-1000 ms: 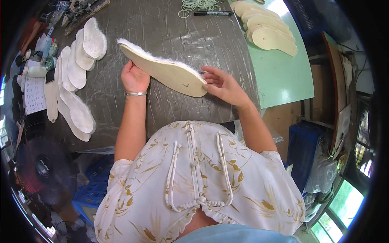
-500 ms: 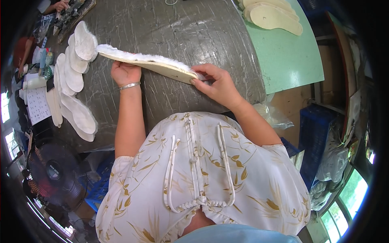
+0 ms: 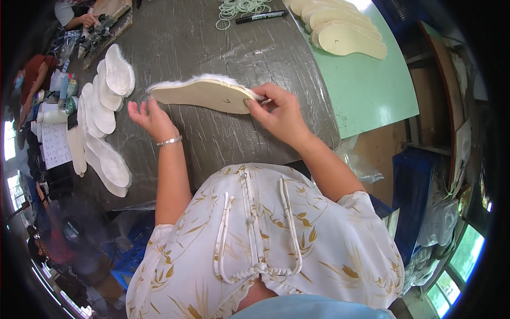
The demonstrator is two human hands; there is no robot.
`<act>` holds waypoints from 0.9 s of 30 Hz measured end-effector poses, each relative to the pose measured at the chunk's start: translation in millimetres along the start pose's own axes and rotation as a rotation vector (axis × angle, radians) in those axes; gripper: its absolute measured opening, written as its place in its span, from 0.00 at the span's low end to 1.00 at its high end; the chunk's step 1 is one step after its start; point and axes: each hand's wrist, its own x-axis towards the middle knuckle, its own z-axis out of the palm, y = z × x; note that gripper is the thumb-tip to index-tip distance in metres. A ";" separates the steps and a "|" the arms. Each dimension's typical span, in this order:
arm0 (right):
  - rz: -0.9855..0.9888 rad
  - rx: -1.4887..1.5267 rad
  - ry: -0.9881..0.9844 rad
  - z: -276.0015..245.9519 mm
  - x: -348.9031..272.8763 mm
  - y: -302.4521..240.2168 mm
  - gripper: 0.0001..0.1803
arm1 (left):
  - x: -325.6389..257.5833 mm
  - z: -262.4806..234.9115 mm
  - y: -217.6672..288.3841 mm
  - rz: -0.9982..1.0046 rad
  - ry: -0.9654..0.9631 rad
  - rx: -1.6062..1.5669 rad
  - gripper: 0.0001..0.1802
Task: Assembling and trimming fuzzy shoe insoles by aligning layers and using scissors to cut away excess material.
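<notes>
A fleece insole (image 3: pixel 199 95) is held up on edge over the dark table, its cream underside turned toward me and white fleece showing along the top. My right hand (image 3: pixel 279 111) pinches its right end between thumb and fingers. At the opposite end, my left hand (image 3: pixel 154 121) has its fingers apart; the thumb is close to the tip, and I cannot tell whether it touches. To the left, a fanned row of white fleece insoles (image 3: pixel 118 77) lies on the table.
Cream insole pieces (image 3: pixel 353 40) overlap on a green board (image 3: pixel 366 90) at the far right. A black marker (image 3: pixel 260 17) lies beside pale green rubber bands (image 3: pixel 241 9). Bottles and a written sheet (image 3: pixel 56 143) line the left edge. Another person's hand (image 3: pixel 89 20) works at the far left.
The insole has tilted to show more of its underside. My left hand has come out from beneath it and moved left, fingers spreading. My right hand keeps its pinch.
</notes>
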 end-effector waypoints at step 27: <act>-0.423 0.216 -0.404 19.5 79.2 -149.3 0.09 | -24.9 -36.2 169.3 0.254 -1.080 -0.082 0.23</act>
